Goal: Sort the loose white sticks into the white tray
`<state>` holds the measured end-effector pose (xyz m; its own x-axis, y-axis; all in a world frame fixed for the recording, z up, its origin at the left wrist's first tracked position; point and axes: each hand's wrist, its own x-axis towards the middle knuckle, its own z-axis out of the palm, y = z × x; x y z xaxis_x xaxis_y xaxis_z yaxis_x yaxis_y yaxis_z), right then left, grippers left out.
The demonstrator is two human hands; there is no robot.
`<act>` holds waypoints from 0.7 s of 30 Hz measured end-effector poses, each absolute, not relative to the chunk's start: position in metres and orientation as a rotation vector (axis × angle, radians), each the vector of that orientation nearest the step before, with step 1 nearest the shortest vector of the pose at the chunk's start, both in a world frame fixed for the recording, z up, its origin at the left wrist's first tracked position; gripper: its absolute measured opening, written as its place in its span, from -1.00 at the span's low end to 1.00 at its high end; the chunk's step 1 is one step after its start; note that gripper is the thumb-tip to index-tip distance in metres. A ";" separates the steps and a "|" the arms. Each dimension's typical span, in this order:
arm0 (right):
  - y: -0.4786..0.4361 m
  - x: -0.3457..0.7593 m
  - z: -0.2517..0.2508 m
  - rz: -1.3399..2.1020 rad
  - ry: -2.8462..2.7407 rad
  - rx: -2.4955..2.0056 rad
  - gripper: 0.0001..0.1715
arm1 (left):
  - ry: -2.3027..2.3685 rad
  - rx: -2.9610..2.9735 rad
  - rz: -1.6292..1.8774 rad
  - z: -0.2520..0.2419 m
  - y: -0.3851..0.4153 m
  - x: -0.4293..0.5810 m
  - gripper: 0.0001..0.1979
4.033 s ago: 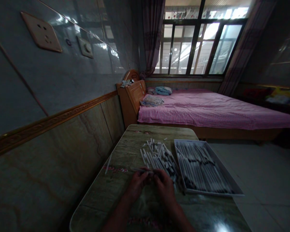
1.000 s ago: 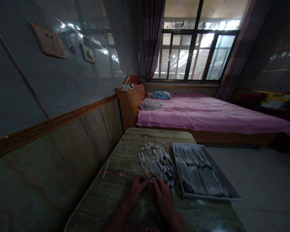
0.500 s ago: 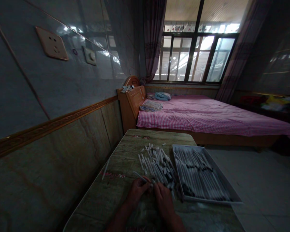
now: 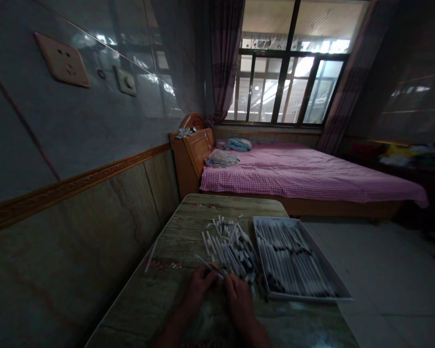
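Observation:
My left hand (image 4: 199, 287) and my right hand (image 4: 238, 297) meet at the near end of a table (image 4: 174, 299), fingers pinched together on a thin pale stick (image 4: 206, 264) that slants up to the left. Just beyond the fingers lies a loose pile of short white tubes (image 4: 229, 244). To the right of the pile sits a shallow white tray (image 4: 338, 286) filled with several long tubes laid side by side. It is dim, and I cannot make out what is at the stick's tip between my fingers.
One single stick (image 4: 151, 254) lies apart near the table's left edge, by the tiled wall (image 4: 76, 193). Past the table stands a bed (image 4: 304, 176) with a pink checked cover, under a barred window (image 4: 286, 82). Tiled floor (image 4: 384, 270) opens to the right.
My hands have stayed together by the pile, working the same stick; it now points more up-left. The view has shifted slightly, nothing else on the table has moved.

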<state>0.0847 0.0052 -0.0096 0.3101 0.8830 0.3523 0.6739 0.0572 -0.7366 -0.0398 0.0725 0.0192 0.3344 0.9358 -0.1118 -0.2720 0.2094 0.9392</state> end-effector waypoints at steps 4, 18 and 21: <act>0.005 0.085 -0.009 0.227 -1.435 -1.716 -0.30 | 0.907 0.814 1.086 0.018 0.074 -0.039 -0.46; 0.004 0.089 0.004 0.439 -1.341 -1.686 -0.34 | 0.865 0.944 1.034 0.021 0.076 -0.046 -0.50; 0.001 0.086 0.021 0.524 -1.319 -1.562 -0.45 | 0.863 0.963 1.033 0.021 0.077 -0.047 -0.52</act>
